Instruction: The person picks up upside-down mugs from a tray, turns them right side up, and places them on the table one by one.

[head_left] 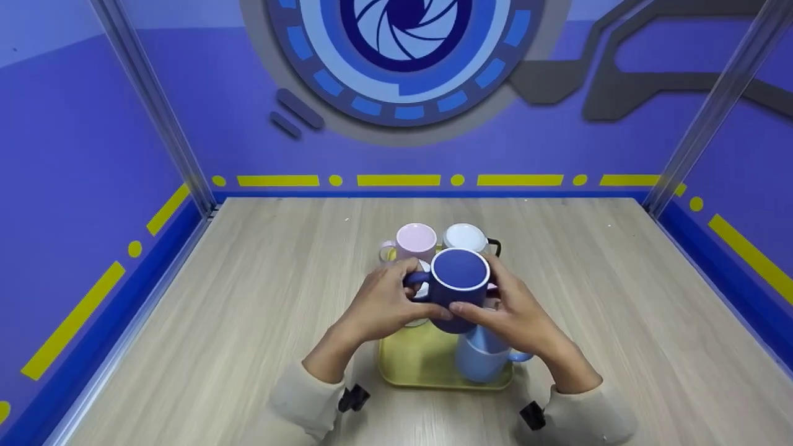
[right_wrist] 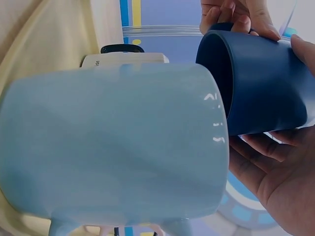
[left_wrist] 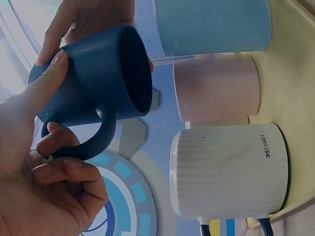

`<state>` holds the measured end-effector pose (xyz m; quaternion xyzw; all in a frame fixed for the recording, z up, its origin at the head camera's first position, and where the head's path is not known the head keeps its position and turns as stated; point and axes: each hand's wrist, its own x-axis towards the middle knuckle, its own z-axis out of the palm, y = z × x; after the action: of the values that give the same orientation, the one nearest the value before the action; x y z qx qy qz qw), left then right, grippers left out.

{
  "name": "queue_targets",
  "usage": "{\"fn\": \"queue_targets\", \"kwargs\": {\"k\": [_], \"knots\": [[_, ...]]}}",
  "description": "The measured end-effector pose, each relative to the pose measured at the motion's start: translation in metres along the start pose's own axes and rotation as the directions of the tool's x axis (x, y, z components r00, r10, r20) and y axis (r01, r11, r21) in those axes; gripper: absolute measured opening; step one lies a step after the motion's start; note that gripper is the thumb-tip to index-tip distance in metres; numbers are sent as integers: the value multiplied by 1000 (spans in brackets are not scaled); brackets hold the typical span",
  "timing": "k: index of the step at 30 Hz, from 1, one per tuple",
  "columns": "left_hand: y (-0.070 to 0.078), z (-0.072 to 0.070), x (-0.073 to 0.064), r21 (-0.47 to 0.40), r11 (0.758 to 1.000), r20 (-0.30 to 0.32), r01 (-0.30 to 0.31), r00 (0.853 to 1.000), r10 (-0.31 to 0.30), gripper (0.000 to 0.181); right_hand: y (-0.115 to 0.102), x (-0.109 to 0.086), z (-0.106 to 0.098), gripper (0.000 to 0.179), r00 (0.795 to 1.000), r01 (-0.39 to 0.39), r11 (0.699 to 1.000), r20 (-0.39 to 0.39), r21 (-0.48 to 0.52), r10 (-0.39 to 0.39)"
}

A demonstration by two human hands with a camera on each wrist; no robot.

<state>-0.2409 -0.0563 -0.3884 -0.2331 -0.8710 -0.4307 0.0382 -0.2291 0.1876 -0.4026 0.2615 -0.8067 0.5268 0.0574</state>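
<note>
Above a yellow tray (head_left: 415, 359), both hands hold a navy mug (head_left: 460, 270) upside down, its base up and its mouth toward the tray. Fingers of the left hand (head_left: 383, 303) curl through and around its handle, and the thumb lies on the mug's side. The right hand (head_left: 521, 313) grips the opposite side of the body, thumb in front. Below the right hand, a light blue mug (head_left: 480, 365) stands at the tray's front right. A white ribbed mug (left_wrist: 229, 172) marked "concise" is close to the left hand in the left wrist view; the head view partly hides it.
At the tray's back are a pink mug (head_left: 416, 238) with its handle to the left and a white mug (head_left: 464, 236) with a black handle to the right. Another pinkish mug (left_wrist: 216, 88) shows in the left wrist view. Blue panels (head_left: 186, 124) surround the wooden table (head_left: 279, 279).
</note>
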Motion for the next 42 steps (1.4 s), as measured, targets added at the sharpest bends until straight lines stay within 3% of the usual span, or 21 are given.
{"fn": "queue_targets", "kwargs": {"k": [10,17,23,27,29,32,34,37,40,42], "knots": [[-1,1,1,-11,1000,2,5,1000,-5,53,0,-1,2,74,1000,-14,1000,-14,-27,14],[-1,3,0,-32,999,6,-13,1000,13,54,0,-1,3,75,995,-17,998,-97,-61,11],[-3,1,-1,83,993,-21,-89,996,91,61,1,0,4,70,993,-29,997,-113,-68,21],[-7,-5,-1,186,965,-33,-185,980,194,70,2,0,5,68,994,-34,997,-104,-65,27],[-10,-9,1,209,943,-37,-260,961,273,76,2,0,5,68,994,-34,998,-104,-62,28],[-14,-14,3,235,893,-40,-384,914,403,84,2,1,5,67,994,-35,998,-109,-55,29],[-17,-16,5,267,847,-44,-460,872,488,83,2,1,5,66,993,-40,998,-117,-51,34],[-21,-16,6,355,758,-43,-547,801,598,71,2,1,4,64,989,-57,997,-138,-49,50],[-23,-15,7,456,657,-34,-600,726,687,55,2,1,4,63,984,-81,996,-159,-41,74],[-24,-14,9,502,600,-22,-622,685,728,46,3,2,3,63,980,-101,994,-175,-38,93]]}}
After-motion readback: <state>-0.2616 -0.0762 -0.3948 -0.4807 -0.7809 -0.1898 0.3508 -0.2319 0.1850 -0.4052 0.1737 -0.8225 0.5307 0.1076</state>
